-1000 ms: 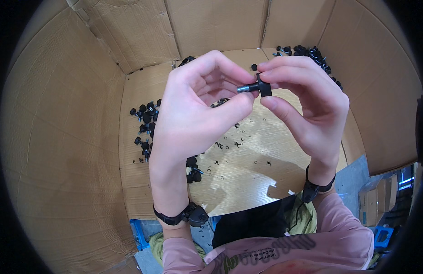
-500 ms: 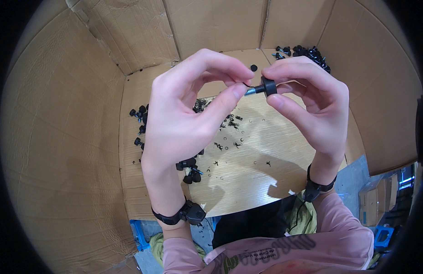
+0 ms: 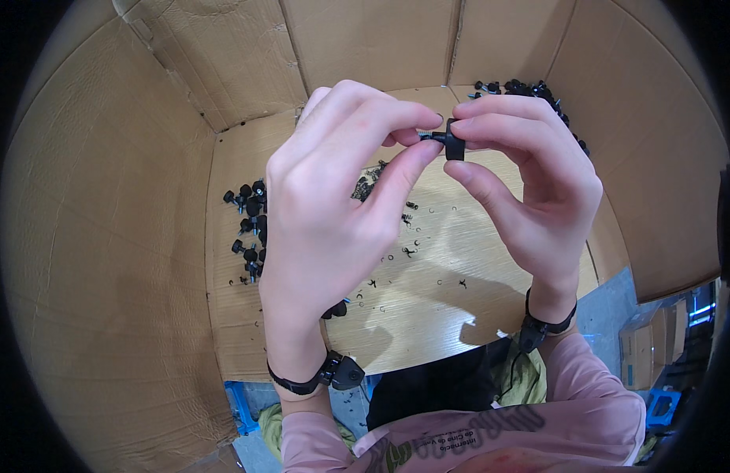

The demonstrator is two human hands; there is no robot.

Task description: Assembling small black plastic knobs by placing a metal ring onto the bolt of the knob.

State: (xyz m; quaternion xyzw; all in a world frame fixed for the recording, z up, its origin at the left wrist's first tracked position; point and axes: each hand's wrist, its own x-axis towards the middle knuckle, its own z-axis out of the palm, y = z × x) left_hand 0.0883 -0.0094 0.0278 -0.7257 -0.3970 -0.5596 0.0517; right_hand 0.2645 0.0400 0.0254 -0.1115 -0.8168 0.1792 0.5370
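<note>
Above the tabletop I hold a thumb screw sideways, its round black head to the right and its shank pointing left. My right hand is closed round the head, thumb below and fingertips above. At the shank's end, my left hand pinches with thumb and forefinger; most of the threaded tip is hidden there. Whether a small ring is also between those fingertips, I cannot make out. Tiny dark rings lie scattered on the table below. A heap of small dark coil-like parts shows partly behind my left hand.
Similar thumb screws lie grouped left of my left hand, and another pile is at the back right. Tall cardboard walls enclose the wooden tabletop at the back and sides.
My left thumb and forefinger have moved right along the shank, covering more of its thread, and the hand has turned. The thumb screw has shifted slightly left and up, with my right hand still on its head.
</note>
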